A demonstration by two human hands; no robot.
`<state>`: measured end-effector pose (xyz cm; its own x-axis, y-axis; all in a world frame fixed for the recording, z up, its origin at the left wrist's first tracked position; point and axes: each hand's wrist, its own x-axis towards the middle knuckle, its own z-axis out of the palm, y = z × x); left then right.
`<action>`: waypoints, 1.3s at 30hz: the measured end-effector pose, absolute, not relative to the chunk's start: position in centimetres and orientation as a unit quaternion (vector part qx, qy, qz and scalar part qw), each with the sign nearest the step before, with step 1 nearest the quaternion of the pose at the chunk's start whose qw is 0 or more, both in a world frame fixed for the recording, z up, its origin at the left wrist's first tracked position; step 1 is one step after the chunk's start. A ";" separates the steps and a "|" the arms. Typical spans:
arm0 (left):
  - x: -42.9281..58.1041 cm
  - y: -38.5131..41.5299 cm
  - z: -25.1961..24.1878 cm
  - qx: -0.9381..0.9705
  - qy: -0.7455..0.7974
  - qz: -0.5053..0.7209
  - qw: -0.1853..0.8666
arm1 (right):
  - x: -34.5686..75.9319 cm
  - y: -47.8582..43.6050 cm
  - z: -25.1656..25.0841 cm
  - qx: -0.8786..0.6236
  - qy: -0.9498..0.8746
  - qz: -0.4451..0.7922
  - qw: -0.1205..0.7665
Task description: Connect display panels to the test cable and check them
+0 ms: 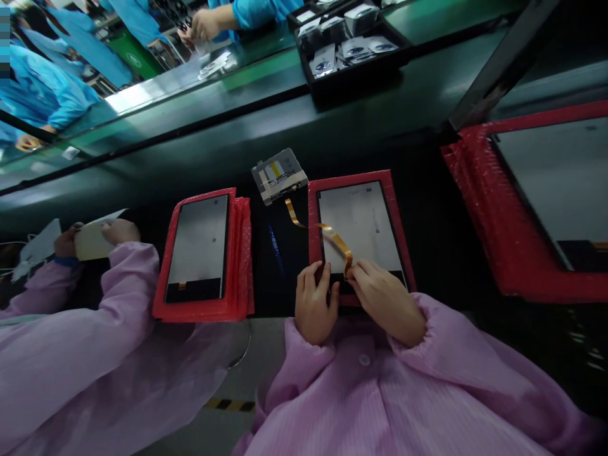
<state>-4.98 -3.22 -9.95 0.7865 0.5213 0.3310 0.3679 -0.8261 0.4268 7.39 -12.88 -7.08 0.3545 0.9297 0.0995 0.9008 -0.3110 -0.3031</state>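
Observation:
A display panel (361,221) lies face up in a red bubble-wrap sleeve (397,218) on the dark bench in front of me. An orange flat ribbon cable (332,235) runs from a small grey test box (279,175) across the panel to its near edge. My right hand (387,301) pinches the cable's end at the panel's bottom edge. My left hand (313,303) presses its fingers on the panel's lower left corner beside it.
A stack of red-sleeved panels (204,253) lies to the left, another large one (536,202) at the right. A co-worker in pink (85,316) at my left holds a pale sheet. A black tray of parts (349,44) sits on the far belt, with blue-clad workers beyond.

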 end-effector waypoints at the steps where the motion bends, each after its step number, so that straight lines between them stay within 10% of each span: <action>1: -5.0 -3.2 -9.9 0.928 0.241 0.222 0.176 | 7.3 -12.8 -7.1 -0.809 -0.564 0.049 0.155; 13: -2.8 -2.8 -8.1 0.899 0.257 0.218 0.279 | 9.9 -14.7 -6.4 -0.868 -0.429 0.051 0.244; 19: -0.7 -2.2 -8.5 0.887 0.291 0.238 0.267 | 13.1 -16.2 -6.8 -0.949 -0.290 0.011 0.119; 31: -8.2 0.6 -8.1 0.690 0.440 0.489 0.304 | 13.9 -16.0 -7.5 -0.901 -0.280 0.060 0.327; 39: -10.5 -0.9 -9.7 0.762 0.441 0.370 0.296 | 14.4 -15.5 -7.4 -0.812 -0.231 0.176 0.506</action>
<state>-10.53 -0.87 -9.68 0.3373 0.8909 0.3041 0.4524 -0.4367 0.7776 14.45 -15.48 -7.43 0.8310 0.5537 -0.0522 0.1974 -0.3814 -0.9031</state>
